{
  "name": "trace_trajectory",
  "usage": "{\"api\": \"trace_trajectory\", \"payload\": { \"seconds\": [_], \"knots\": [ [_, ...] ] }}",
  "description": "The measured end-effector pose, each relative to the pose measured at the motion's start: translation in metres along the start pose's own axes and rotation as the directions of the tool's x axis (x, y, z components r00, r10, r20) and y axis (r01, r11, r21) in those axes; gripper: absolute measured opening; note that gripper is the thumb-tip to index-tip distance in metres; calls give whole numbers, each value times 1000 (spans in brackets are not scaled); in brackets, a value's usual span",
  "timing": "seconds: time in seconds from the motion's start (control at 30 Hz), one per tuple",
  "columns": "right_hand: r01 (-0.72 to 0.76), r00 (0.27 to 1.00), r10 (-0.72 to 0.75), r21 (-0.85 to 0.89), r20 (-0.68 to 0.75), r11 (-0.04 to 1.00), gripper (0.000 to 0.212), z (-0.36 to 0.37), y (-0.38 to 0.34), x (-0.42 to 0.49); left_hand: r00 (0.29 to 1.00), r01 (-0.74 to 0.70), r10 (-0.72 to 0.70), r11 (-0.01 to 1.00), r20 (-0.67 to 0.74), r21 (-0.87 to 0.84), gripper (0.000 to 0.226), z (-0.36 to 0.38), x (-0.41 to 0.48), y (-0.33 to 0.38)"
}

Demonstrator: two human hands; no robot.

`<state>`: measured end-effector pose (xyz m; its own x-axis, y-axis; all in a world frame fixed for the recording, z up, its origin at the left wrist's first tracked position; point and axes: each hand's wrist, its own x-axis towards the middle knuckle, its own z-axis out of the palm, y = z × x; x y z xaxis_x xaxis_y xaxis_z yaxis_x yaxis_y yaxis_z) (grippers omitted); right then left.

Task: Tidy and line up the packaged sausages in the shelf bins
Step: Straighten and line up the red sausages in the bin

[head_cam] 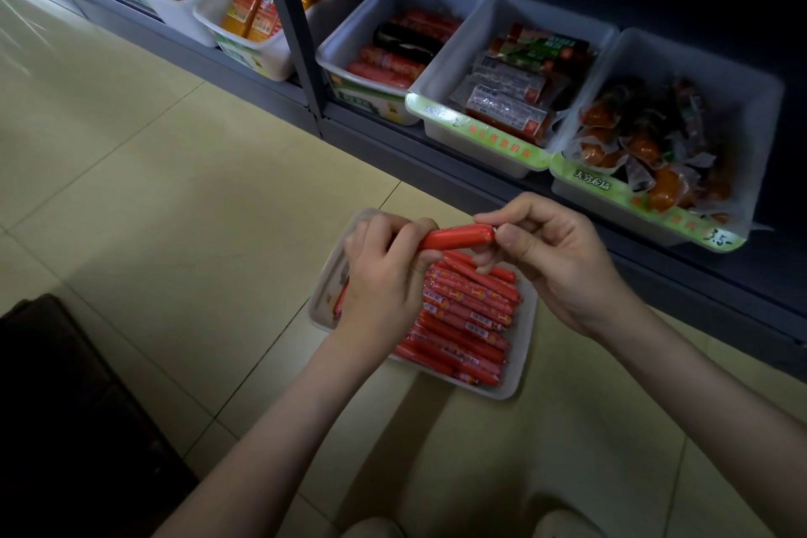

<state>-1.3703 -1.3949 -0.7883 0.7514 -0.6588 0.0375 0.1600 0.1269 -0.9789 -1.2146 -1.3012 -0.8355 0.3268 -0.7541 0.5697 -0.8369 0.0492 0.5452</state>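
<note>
Both hands hold one red sausage point(456, 237) level over a white bin point(519, 367) on the floor. The left hand point(384, 275) curls its fingers round one end; the right hand point(546, 253) pinches the other between thumb and forefinger. Below, the bin holds a lined-up row of sausages point(463, 315). More bins point(476, 144) sit along the shelf edge.

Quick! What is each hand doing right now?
Left hand: closed, holding one end of a red sausage.
Right hand: closed, pinching the sausage's other end.
</note>
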Motion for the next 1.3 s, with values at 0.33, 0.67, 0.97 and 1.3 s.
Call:
{"api": "trace_trajectory", "payload": {
  "seconds": [0.33, 0.67, 0.97, 1.3],
  "knots": [
    [-47, 997, 46, -18, -64, 999, 19, -1, 3, 4, 981, 64, -43, 992, 187, -111, 49, -1, 2, -4],
    [4, 997, -9, -75, -73, 997, 28, -5, -1, 6, 887, 306, -118, 874, 447, -376, 27, -14, 7, 13],
    [19, 999, -20, -30, -35, 999, 21, -7, -2, 11, 722, 628, -171, 568, 670, -532, 38, -20, 10, 21],
    [-289, 957, 290, 62, -16, 955, 38, -12, 20, 36, 551, 830, -216, 39, 806, -557, 45, -6, 11, 8]
  ]
}}
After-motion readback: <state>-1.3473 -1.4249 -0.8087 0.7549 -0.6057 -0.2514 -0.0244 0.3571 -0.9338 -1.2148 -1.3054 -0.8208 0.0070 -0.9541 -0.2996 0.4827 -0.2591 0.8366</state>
